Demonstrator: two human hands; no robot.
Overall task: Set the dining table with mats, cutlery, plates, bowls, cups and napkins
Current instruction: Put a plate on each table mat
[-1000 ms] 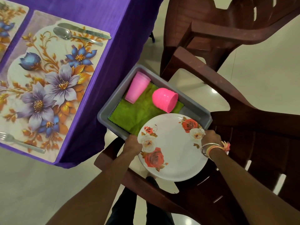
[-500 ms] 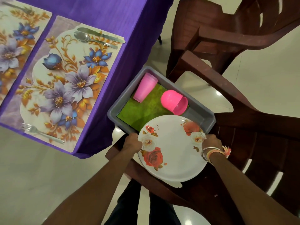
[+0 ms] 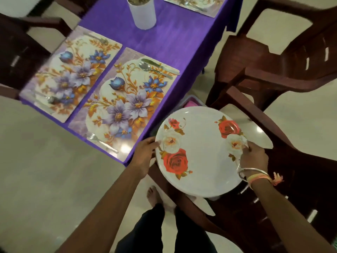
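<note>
A white plate printed with red and white roses is held level in the air above the chair, just right of the table's corner. My left hand grips its left rim and my right hand grips its right rim. The plate hides most of the grey bin; only a sliver with something pink shows. On the purple tablecloth lie two floral mats. The near mat carries a spoon, a knife and a fork.
Dark brown plastic chairs stand right of the table and under the plate, another at far left. A white cylinder stands mid-table, a third mat at the far end. My feet are on the pale floor.
Both hands have lifted the plate up off the bin and toward the table; it now covers the bin and its pink cups. The view has swung up and left, showing more of the table.
</note>
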